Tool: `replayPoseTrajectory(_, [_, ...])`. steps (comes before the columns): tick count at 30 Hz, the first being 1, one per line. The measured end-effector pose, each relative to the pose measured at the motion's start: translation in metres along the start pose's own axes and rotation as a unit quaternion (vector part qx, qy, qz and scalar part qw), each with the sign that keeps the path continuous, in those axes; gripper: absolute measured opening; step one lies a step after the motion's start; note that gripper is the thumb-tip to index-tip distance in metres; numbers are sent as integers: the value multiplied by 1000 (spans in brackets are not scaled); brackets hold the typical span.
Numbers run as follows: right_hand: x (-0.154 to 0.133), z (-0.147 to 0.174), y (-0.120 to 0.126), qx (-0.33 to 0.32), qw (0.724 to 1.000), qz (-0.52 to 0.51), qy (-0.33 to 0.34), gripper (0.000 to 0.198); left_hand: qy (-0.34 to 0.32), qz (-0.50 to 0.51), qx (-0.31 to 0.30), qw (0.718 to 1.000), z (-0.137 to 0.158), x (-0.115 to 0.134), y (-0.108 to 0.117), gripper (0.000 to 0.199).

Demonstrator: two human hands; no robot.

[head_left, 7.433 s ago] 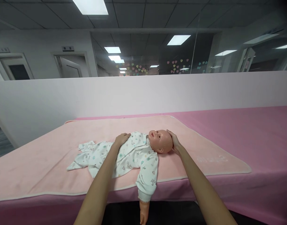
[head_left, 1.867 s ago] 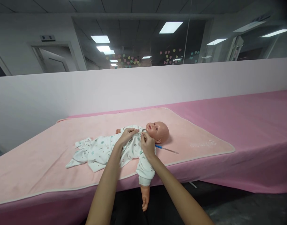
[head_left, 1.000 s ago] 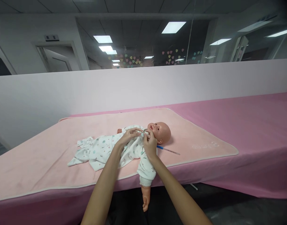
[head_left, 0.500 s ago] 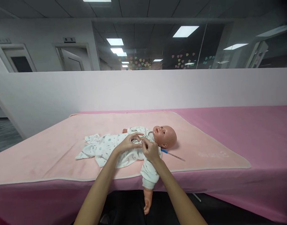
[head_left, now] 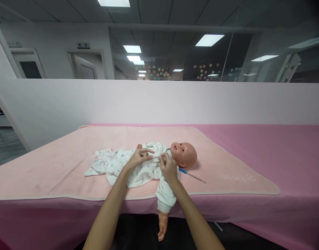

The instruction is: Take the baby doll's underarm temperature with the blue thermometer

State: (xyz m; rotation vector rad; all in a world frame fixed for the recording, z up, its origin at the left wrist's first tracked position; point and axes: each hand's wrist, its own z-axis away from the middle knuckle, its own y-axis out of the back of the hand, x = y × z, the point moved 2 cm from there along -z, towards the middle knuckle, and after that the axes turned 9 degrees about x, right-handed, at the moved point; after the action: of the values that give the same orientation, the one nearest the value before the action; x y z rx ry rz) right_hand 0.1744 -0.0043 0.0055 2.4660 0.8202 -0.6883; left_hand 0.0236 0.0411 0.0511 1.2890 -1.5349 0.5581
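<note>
A baby doll point(head_left: 186, 154) lies on its back, dressed in a white printed baby gown point(head_left: 142, 177). Over the gown's chest, my left hand point(head_left: 138, 158) has its index finger stretched out and its thumb close below, at one end of a thin white tie string point(head_left: 156, 157). My right hand point(head_left: 169, 168) pinches the string's other end near the doll's neck, fingers curled. How the left fingers grip the string is partly hidden. One doll arm point(head_left: 163, 222) hangs over the table's front edge, its sleeve under my right wrist.
Beside the doll's shoulder lies a thin stick with a blue end point(head_left: 193, 175), possibly a thermometer. A peach blanket point(head_left: 234, 173) lies under the doll on a pink-covered table point(head_left: 300, 166). Behind rises a white partition point(head_left: 187, 102) with glass above it.
My hands have drawn apart, the left one moving left, and a thin string now shows between them. The camera view has tilted slightly upward. The doll lies in the same place.
</note>
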Motion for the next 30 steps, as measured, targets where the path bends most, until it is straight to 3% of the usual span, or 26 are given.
replayPoseTrajectory(5, [4, 0, -1, 11, 1000, 13, -7, 25, 11, -62, 47, 997, 18, -2, 20, 32])
replayPoseTrajectory(10, [4, -1, -1, 15, 999, 35, 2, 27, 16, -100, 178, 979, 49, -9, 55, 27])
replayPoseTrajectory(13, [0, 1, -2, 22, 997, 72, 21, 29, 10, -79, 277, 958, 54, -8, 61, 26])
replayPoseTrajectory(16, [-7, 4, -5, -5, 988, 129, 89, 32, -12, -73, 307, 949, 45, 3, 44, 28])
replayPoseTrajectory(19, [-14, 6, -11, -62, 971, 175, 152, 34, -61, -124, 193, 971, 33, 13, 8, 29])
replayPoseTrajectory(21, [-17, 5, -13, -84, 966, 200, 140, 34, -99, -178, 152, 967, 29, 14, -14, 29])
replayPoseTrajectory(23, [-20, 4, -14, -90, 967, 216, 99, 33, -122, -233, 173, 949, 30, 10, -27, 26])
replayPoseTrajectory(27, [-26, 3, -14, -82, 973, 213, 31, 24, -140, -284, 227, 921, 36, -2, -34, 24])
replayPoseTrajectory(30, [-25, 4, -14, -74, 980, 182, 17, 22, -139, -303, 245, 910, 39, -8, -33, 25])
